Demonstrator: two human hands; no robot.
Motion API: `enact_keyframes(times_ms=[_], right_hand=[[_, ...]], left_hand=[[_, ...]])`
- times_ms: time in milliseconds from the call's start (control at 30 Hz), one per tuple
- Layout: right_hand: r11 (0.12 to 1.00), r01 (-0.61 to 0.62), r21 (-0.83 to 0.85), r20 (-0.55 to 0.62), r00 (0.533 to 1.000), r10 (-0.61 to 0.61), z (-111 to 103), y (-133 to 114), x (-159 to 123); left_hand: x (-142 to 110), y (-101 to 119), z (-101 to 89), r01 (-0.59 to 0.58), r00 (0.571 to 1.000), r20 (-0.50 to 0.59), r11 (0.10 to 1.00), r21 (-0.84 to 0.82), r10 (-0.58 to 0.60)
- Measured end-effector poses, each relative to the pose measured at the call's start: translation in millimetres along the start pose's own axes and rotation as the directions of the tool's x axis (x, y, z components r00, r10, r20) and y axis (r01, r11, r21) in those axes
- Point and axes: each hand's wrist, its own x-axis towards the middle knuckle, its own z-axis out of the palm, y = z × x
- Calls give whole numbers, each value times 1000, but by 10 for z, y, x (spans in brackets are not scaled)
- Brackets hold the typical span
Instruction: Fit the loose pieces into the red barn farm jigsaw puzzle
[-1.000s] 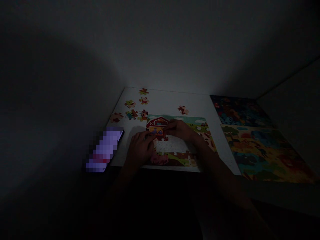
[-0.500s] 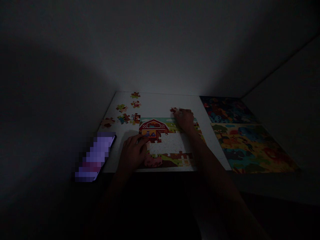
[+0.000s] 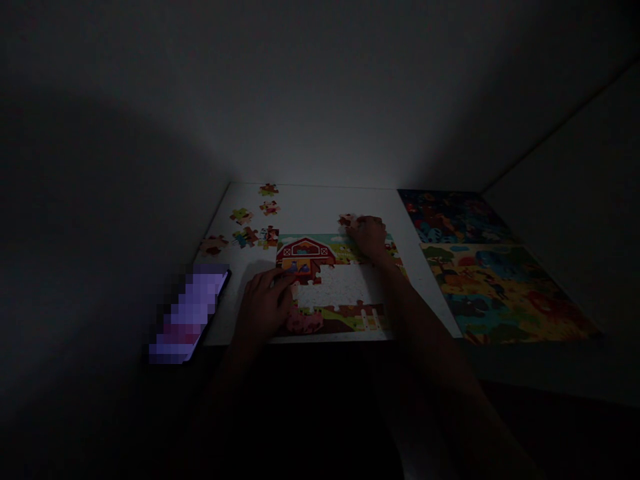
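On a white worktop (image 3: pixel 310 203) in a dim room, the left hand (image 3: pixel 263 307) and right hand (image 3: pixel 369 238) rest apart on 1 farm jigsaw puzzle (image 3: pixel 335 320), beside 6 loose pieces (image 3: pixel 241 216).

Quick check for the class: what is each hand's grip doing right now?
Left hand: open, fingers resting on the barn puzzle.
Right hand: fingertips at a loose jigsaw piece; grip cannot be told.

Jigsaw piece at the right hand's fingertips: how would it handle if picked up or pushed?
This jigsaw piece by the right hand looks thin and flat, so probably light and fairly stiff. Lying flat on the white tabletop, it would probably slide rather than roll or tip.
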Motion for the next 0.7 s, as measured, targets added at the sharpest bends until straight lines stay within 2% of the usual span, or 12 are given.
enact_keyframes(times_ms=[167, 367, 500, 700], right_hand=[[998, -22, 64, 18, 1000, 21, -13, -1, -14], [979, 40, 200, -4, 999, -40, -27, -6, -55], [943, 83, 322, -21, 997, -80, -59, -39, -64], [866, 125, 484, 29, 987, -159, -68, -65, -70]], left_hand=[[-6, -12, 18, -20, 1000, -16, 1000, 3, 20], [-10, -12, 31, -15, 999, -35, 1000, 19, 15], [-8, -10, 22, -14, 1000, -17, 1000, 11, 14], [-5, -11, 20, -6, 1000, -9, 1000, 9, 6]])
